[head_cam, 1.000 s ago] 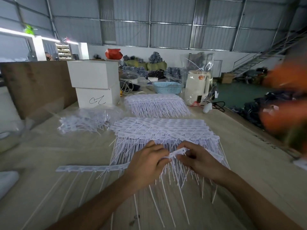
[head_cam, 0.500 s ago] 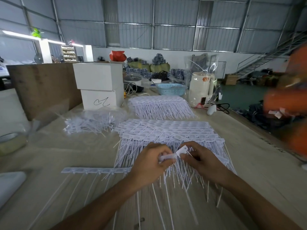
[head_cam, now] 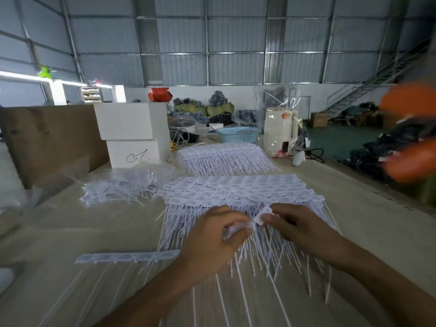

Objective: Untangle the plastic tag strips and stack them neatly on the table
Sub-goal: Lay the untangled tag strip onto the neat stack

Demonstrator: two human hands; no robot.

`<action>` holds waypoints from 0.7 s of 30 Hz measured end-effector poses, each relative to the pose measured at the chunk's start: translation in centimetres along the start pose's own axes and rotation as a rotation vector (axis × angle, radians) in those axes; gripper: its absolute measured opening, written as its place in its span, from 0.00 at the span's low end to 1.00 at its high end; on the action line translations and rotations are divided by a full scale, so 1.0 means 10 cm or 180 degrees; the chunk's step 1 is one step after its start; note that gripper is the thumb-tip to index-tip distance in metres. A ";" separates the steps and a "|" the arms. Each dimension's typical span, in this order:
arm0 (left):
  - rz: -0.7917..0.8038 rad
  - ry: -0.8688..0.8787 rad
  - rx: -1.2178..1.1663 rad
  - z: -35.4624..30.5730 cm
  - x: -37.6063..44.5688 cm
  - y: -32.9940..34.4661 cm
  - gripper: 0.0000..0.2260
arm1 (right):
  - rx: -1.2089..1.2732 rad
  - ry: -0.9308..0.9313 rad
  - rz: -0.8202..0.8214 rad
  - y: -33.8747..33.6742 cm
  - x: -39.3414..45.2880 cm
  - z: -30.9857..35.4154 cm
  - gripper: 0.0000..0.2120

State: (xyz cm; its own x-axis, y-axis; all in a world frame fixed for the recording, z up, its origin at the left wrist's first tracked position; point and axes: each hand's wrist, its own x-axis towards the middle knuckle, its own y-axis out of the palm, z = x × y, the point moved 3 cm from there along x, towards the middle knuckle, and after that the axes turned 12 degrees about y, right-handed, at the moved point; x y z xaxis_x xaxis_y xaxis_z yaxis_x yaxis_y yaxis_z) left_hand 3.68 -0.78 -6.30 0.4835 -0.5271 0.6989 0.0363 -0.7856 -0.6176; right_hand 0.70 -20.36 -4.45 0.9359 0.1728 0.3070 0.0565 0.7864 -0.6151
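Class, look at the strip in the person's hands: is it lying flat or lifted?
Partly lifted. Its right end is pinched between both hands above the stack; its left part lies flat on the table.

We see the scene in dim, cool, even light, the brightest patch a glowing strip [head_cam: 28, 76] high at the far left, and the table [head_cam: 70, 232] shows only faint, soft shadows under the arms. The wide lens bends the wall panels [head_cam: 236, 38] and the table edges outward toward the corners. At the right edge an orange shape [head_cam: 410, 135] is smeared by blur, and the whole picture looks slightly soft.
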 end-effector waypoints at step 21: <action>-0.0089 -0.0301 -0.0671 -0.09 0.02 0.01 0.09 | 0.1443 0.1151 -0.0192 -0.01 0.02 -0.16 0.16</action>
State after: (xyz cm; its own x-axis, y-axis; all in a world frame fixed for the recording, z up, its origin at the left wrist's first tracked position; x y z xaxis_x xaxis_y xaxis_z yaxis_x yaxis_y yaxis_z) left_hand 2.97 -1.27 -5.86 0.5652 -0.4791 0.6716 -0.1278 -0.8551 -0.5025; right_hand 1.40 -21.33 -5.50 0.9994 -0.0311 0.0153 0.0336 0.9777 -0.2075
